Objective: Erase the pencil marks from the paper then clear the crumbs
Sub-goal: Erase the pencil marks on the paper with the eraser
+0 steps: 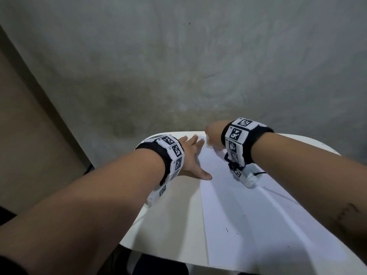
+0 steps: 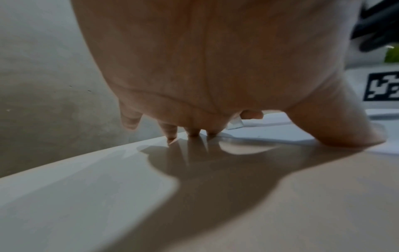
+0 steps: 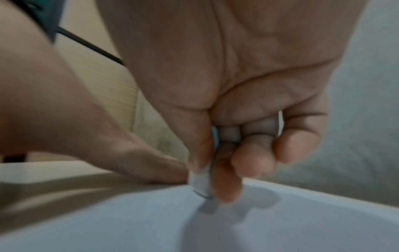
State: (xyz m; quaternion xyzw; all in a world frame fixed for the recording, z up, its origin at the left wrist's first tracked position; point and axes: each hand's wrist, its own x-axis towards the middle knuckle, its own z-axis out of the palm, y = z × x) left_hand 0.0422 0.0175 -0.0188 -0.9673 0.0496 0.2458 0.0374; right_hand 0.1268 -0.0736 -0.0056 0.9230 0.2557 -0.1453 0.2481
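A white sheet of paper (image 1: 248, 205) lies on the small white table (image 1: 172, 211), with a few dark crumbs (image 1: 226, 229) near its front. My left hand (image 1: 191, 153) lies flat with straight fingers (image 2: 170, 134) on the table, its thumb on the paper's left edge. At the paper's far end my right hand (image 1: 213, 135) pinches a white eraser (image 3: 200, 184) between thumb and fingers, its tip on the paper (image 3: 151, 221). The eraser (image 1: 209, 142) is mostly hidden in the head view.
A grey concrete floor (image 1: 178, 56) surrounds the table. A beige wall (image 1: 25, 135) rises at the left. The table's far rounded edge (image 1: 178, 133) runs just beyond both hands. A thin black cable (image 1: 260, 173) lies on the paper under my right wrist.
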